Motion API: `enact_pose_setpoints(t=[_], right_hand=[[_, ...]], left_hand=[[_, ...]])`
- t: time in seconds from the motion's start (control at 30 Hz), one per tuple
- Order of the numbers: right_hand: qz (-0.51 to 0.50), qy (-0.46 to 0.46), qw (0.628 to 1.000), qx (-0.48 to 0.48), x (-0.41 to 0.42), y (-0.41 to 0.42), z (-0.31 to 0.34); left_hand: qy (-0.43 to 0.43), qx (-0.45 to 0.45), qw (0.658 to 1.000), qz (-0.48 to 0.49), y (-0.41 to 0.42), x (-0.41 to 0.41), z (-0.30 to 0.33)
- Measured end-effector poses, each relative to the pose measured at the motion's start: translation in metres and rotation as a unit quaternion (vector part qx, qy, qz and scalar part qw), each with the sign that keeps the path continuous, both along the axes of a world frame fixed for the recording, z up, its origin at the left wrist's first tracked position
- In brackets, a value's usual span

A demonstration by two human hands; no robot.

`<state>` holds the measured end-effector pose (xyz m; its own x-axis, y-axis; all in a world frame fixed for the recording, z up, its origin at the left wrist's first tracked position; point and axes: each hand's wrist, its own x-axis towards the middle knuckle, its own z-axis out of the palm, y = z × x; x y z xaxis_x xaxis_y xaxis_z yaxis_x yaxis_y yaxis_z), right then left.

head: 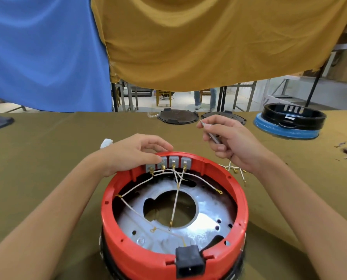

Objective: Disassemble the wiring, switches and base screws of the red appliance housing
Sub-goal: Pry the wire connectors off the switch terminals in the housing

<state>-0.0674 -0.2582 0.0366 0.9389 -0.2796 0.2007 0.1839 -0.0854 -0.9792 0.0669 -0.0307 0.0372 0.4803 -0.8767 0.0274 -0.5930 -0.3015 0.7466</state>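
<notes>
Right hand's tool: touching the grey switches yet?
Apart. The head view shows the right hand holding the thin tool above the table, clear of the grey switches.

Four grey switches (169, 163), one red housing (241, 201), two black lids (177, 116), two hands (132, 152).

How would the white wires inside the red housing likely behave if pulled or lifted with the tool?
The white wires would probably flop rather than hold shape: they sag and cross loosely over the metal plate. They look thin and light. Several ends stay clipped to the grey switches, so a tug would likely meet resistance there, while the loose ring terminal should lift freely.
</notes>
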Motion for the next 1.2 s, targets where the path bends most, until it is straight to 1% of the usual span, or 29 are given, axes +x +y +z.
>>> enact_pose_setpoints(t=[0.13, 0.23, 0.4, 0.5, 0.67, 0.77, 0.9, 0.97, 1.13, 1.2], right_hand=[[0.014, 0.007, 1.000, -0.001, 0.001, 0.005, -0.002], [0.018, 0.012, 1.000, -0.005, 0.003, 0.010, -0.004], [0.055, 0.008, 0.997, 0.049, 0.005, 0.014, -0.001], [0.072, -0.005, 0.995, 0.062, 0.004, 0.018, -0.001], [0.040, -0.041, 0.993, 0.103, 0.004, 0.023, 0.000], [0.020, -0.043, 0.990, 0.135, 0.004, 0.021, -0.001], [0.050, -0.025, 0.970, 0.235, 0.001, 0.020, 0.000], [0.043, -0.029, 0.963, 0.265, 0.000, 0.019, 0.000], [0.004, -0.055, 0.959, 0.277, 0.003, 0.021, 0.001], [-0.001, -0.073, 0.953, 0.296, 0.004, 0.021, 0.000]], left_hand=[[0.000, 0.024, 1.000, 0.010, 0.001, 0.000, 0.003], [-0.015, 0.041, 0.999, 0.009, -0.001, -0.003, 0.002], [-0.026, 0.023, 0.999, 0.009, -0.001, -0.004, 0.003], [-0.043, 0.016, 0.999, 0.007, -0.002, -0.005, 0.002], [-0.072, 0.024, 0.997, -0.002, -0.004, -0.005, 0.000], [-0.075, 0.029, 0.997, -0.009, -0.003, -0.004, 0.001], [-0.085, 0.017, 0.996, -0.007, -0.003, -0.003, 0.000], [-0.093, 0.012, 0.996, -0.005, -0.003, -0.003, 0.000], [-0.095, 0.007, 0.995, -0.006, -0.004, 0.000, -0.002], [-0.094, 0.004, 0.996, -0.008, -0.004, 0.001, -0.002]])
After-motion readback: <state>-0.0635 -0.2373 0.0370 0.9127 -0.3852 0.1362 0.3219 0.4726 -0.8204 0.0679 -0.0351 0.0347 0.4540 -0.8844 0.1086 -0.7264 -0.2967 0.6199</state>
